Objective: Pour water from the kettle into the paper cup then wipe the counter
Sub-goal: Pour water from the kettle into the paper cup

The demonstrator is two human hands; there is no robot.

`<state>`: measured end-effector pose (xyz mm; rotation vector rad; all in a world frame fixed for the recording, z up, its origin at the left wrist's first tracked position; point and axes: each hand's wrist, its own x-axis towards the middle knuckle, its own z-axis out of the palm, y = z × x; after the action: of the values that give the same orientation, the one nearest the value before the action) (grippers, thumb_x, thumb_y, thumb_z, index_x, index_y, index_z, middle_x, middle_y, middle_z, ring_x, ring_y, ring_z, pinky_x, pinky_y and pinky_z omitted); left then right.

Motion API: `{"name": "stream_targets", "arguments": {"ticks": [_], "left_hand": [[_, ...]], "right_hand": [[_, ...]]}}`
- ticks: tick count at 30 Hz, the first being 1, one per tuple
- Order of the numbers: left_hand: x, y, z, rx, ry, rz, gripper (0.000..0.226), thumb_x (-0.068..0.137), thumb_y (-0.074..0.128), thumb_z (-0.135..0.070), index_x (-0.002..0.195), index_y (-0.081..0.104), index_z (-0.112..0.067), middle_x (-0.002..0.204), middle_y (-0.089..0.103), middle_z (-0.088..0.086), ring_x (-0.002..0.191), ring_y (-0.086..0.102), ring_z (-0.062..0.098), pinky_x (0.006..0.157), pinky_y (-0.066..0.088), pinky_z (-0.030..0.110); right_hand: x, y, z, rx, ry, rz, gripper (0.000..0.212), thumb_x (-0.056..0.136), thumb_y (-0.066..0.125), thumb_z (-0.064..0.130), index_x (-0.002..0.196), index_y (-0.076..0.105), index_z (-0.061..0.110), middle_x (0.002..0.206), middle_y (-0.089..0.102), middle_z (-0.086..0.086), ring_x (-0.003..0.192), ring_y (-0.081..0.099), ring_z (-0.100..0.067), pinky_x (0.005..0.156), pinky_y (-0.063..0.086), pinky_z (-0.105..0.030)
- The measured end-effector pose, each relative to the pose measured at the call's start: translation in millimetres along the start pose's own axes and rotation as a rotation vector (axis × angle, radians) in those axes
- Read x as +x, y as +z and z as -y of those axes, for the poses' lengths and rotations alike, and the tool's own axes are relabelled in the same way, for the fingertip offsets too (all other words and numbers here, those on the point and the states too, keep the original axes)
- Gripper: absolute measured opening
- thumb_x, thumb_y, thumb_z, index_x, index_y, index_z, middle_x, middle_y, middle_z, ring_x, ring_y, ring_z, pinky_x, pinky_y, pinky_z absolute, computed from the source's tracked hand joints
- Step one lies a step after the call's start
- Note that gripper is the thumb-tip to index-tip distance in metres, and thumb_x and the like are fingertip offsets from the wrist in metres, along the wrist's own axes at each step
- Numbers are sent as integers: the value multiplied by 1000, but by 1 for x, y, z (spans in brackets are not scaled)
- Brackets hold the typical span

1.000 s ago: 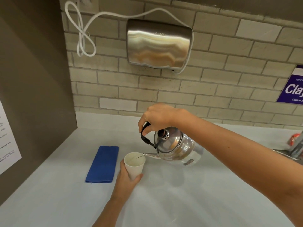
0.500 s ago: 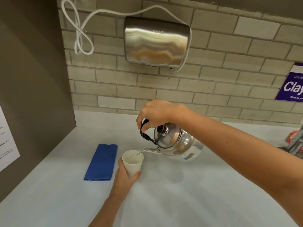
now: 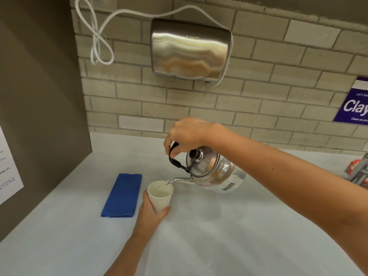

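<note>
A shiny steel kettle (image 3: pixel 213 172) with a black handle is tilted to the left above the counter, and my right hand (image 3: pixel 187 134) grips that handle from above. A thin stream of water runs from its spout into a white paper cup (image 3: pixel 160 196). My left hand (image 3: pixel 152 214) wraps around the cup's lower part from the near side and holds it upright on the pale counter (image 3: pixel 219 236). A folded blue cloth (image 3: pixel 122 196) lies flat just left of the cup.
A dark panel (image 3: pixel 39 116) with a white notice walls off the left side. On the brick back wall hang a steel hand dryer (image 3: pixel 190 49) with a white cord and a purple sign (image 3: pixel 354 106). Some packaging (image 3: pixel 358 172) sits at the far right.
The pour goes on, with the kettle and cup held in nearly the same place. Only the view has shifted slightly.
</note>
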<state>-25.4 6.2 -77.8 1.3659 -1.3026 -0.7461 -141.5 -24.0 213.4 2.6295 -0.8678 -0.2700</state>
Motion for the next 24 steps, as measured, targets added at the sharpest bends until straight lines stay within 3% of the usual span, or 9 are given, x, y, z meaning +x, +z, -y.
{"name": "stream_targets", "arguments": {"ticks": [4,13,19,24], "left_hand": [[1,0,0,10,-13,5,90,66,81,-23,135,23,-23,118,44,-6,107,47,16,89,45,32],[0,0,0,7,-9,7,89,66,81,-21,134,23,-21,118,43,-5,107,47,15,89,45,32],[-1,-2,-2,-10,-3,14,86,67,80,-20,133,25,-21,119,47,-1,107,50,19,89,47,34],[-1,-2,-2,-12,-8,20,86,68,80,-20,133,24,-22,120,47,-1,108,49,18,90,47,34]], "right_hand": [[1,0,1,0,-3,6,17,83,64,41,97,68,33,52,37,20,51,33,2,47,22,-23],[2,0,2,-12,-25,-2,19,83,63,42,99,67,33,55,36,21,64,40,-7,47,24,-22],[3,2,3,-14,-31,-6,18,83,63,42,98,67,34,55,36,22,58,36,-5,47,22,-22],[5,3,3,-5,-35,-15,18,83,64,42,98,67,33,55,37,22,64,40,-8,47,23,-22]]}}
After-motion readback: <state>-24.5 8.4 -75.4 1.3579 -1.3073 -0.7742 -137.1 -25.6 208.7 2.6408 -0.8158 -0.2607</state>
